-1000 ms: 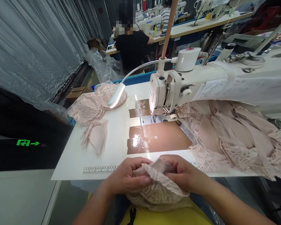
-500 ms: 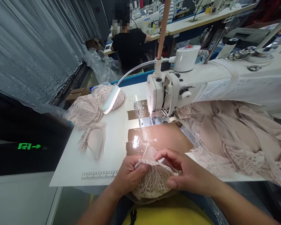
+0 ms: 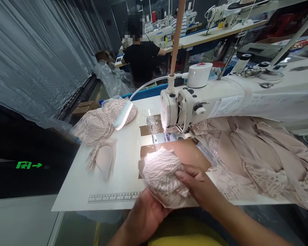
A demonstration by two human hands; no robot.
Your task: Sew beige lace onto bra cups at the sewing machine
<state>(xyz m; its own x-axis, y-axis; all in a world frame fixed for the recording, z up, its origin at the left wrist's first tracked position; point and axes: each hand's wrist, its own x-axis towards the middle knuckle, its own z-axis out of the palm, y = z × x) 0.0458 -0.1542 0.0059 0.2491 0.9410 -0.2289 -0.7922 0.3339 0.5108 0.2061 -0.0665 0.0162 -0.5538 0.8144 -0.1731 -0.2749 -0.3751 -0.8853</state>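
Lace cup (image 3: 165,177), pale pink, rounded and openwork, is held up in the lower middle of the frame, before the glossy brown sheet (image 3: 191,153) on the white, flat-topped desk (image 3: 125,153). The right hand (image 3: 199,184) pinches the cup's right edge between thumb and fingers. The left hand (image 3: 147,213) supports it from below, palm turned up; its fingers are partly hidden under the lace, so how far they are closed cannot be told. Left of them, a black printed ruler scale (image 3: 113,197) runs along the desk's near edge.

At centre stands the white metal sewing machine (image 3: 171,109), its needle area just beyond the brown sheet. A slim white lamp (image 3: 123,116) on a silver bendable neck reaches left, over a pile of pale pink lace cups (image 3: 94,126). Nearer, a smooth beige cup with lace edging (image 3: 104,157) lies alone. A heap of pink fabric and lace (image 3: 256,150) spreads across the right. In the upper middle, a person in a black top (image 3: 140,61) sits at another desk.
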